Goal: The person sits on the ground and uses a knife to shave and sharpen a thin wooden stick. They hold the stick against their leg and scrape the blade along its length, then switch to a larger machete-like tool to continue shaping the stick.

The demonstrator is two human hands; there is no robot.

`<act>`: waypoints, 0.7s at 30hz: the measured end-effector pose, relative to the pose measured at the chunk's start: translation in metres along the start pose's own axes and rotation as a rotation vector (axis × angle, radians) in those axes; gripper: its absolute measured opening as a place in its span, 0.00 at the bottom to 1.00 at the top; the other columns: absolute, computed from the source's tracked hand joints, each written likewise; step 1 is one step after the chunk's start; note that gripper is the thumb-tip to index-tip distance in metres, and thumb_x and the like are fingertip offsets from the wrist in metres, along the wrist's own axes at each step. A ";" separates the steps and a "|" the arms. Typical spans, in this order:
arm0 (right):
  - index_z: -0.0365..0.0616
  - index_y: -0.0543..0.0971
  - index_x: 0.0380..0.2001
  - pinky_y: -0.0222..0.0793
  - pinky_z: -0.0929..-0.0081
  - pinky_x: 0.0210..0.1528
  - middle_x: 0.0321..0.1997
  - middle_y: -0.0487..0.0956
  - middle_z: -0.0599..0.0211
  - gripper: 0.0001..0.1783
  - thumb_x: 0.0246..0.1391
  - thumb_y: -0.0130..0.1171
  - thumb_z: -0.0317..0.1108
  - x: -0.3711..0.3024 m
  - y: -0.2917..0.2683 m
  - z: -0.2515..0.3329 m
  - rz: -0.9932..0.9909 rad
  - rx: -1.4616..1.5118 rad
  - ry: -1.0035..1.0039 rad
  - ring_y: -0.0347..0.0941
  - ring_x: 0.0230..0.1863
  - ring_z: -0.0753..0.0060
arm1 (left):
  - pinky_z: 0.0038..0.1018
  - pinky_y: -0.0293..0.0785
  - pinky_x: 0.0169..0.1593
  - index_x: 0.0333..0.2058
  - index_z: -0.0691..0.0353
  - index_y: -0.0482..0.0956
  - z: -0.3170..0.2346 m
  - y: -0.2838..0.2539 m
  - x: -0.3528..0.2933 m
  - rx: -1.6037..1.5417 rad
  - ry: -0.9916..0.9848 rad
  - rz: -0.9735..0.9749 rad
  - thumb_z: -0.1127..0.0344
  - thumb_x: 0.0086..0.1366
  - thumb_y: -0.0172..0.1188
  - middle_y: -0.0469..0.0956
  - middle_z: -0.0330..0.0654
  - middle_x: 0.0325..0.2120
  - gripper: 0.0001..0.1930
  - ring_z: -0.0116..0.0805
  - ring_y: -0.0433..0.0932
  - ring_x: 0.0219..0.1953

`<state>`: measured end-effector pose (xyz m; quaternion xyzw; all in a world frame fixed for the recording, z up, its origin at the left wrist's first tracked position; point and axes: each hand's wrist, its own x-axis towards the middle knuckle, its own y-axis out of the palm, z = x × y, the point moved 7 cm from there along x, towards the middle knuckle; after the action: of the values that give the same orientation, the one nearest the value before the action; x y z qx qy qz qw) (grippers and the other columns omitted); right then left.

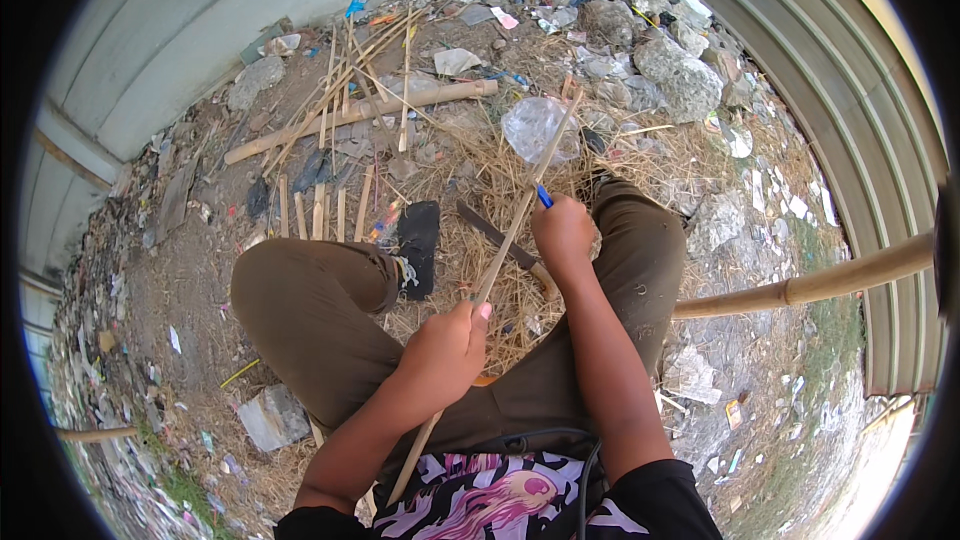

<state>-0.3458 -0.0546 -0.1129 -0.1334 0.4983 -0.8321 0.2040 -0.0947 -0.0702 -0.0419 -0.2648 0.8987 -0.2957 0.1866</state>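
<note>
A long, thin bamboo strip [510, 238] runs slantwise from beside my waist, up between my legs. My left hand [440, 355] is closed round it near its middle, thumb on top. Farther up the strip my right hand [563, 237] is closed on a small blue-ended tool [544, 197], which rests against the strip. The rest of that tool is hidden in my fist, so I cannot tell its exact kind. Below the strip a machete [490, 230] with a wooden handle lies on dry straw and shavings between my legs.
Several bamboo strips [406, 80] lie across a thick bamboo pole [440, 96] at the far left. Short bamboo pieces [341, 215] lie beyond my left knee. A clear plastic bag [525, 130], rocks [680, 75], another pole [820, 285] and a corrugated fence [810, 90] are around.
</note>
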 end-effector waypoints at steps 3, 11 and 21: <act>0.43 0.83 0.33 0.76 0.49 0.39 0.30 0.83 0.46 0.12 0.53 0.59 0.39 -0.010 -0.022 0.021 0.038 0.105 -0.152 0.81 0.34 0.39 | 0.32 0.65 0.25 0.40 0.66 0.74 -0.015 -0.006 0.005 -0.181 -0.028 0.047 0.56 0.77 0.48 0.70 0.40 0.16 0.17 0.26 0.69 0.20; 0.36 0.71 0.40 0.72 0.46 0.35 0.25 0.80 0.45 0.21 0.61 0.55 0.47 -0.067 -0.136 0.006 -0.018 0.029 -0.116 0.78 0.30 0.35 | 0.21 0.62 0.25 0.53 0.61 0.72 -0.049 0.024 0.023 -0.742 -0.093 0.484 0.57 0.79 0.43 0.63 0.29 0.21 0.16 0.18 0.60 0.20; 0.41 0.68 0.39 0.70 0.49 0.30 0.25 0.78 0.46 0.19 0.68 0.50 0.48 -0.147 -0.124 -0.037 0.271 0.041 -0.311 0.77 0.29 0.39 | 0.26 0.69 0.29 0.48 0.67 0.66 0.007 0.064 0.018 -0.492 -0.259 0.534 0.62 0.70 0.57 0.75 0.41 0.28 0.16 0.25 0.72 0.28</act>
<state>-0.2581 0.0958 -0.0232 -0.1878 0.4572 -0.7764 0.3910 -0.1287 -0.0396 -0.0908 -0.0934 0.9490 0.0236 0.3002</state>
